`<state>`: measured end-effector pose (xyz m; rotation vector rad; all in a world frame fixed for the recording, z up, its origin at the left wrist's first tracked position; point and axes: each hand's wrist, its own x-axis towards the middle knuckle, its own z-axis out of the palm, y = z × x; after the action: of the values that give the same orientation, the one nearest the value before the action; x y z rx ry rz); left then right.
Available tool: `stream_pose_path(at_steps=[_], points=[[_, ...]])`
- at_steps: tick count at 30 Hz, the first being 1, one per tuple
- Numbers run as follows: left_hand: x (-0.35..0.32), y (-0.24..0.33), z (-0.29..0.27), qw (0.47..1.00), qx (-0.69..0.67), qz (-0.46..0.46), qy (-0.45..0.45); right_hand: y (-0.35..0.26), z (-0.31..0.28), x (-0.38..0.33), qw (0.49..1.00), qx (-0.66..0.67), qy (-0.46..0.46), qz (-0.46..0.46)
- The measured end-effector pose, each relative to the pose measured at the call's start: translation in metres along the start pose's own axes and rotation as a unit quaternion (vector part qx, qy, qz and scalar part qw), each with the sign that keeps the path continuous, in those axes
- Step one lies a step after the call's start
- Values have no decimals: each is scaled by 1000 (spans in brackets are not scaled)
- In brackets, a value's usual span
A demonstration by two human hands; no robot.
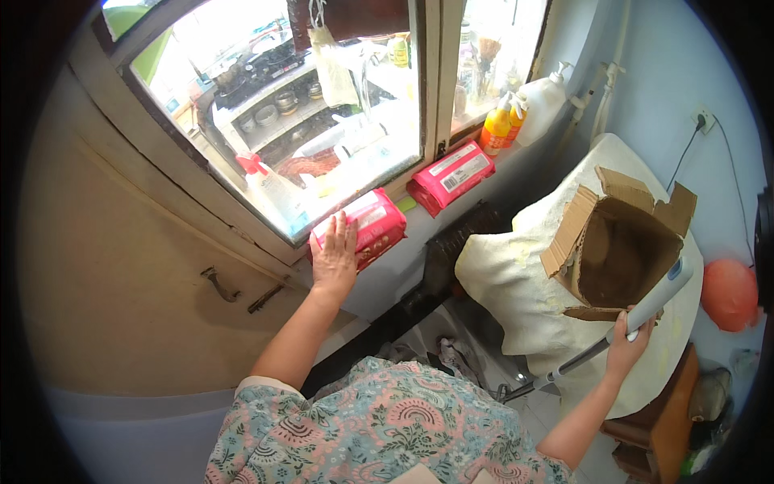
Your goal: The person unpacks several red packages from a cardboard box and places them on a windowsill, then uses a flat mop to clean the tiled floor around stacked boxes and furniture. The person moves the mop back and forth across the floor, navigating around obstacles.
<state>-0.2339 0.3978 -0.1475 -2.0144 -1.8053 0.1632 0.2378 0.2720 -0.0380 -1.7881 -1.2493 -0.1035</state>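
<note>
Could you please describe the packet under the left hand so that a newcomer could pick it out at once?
Start at the window frame and look down to its sill. The pinkish-red packet is there, toward the left. Unlike the similar packet farther right, near the yellow-orange bottles, it has the left hand on it.
</note>
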Motion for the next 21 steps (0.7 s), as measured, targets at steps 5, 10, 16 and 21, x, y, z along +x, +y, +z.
stream_pose_path(at_steps=[5,10,16,21], points=[[9,11,-14,997,-76,-26,1,27,-3,-1,999,-33,17,-15],[4,8,-4,994,-95,54,31,-4,0,3,1000,2,13,3],[20,37,-77,960,-263,95,25,-13,-4,3,1000,0,17,-1],[45,120,-150,528,-797,189,-224,-11,-10,-6,1000,-3,-4,11]])
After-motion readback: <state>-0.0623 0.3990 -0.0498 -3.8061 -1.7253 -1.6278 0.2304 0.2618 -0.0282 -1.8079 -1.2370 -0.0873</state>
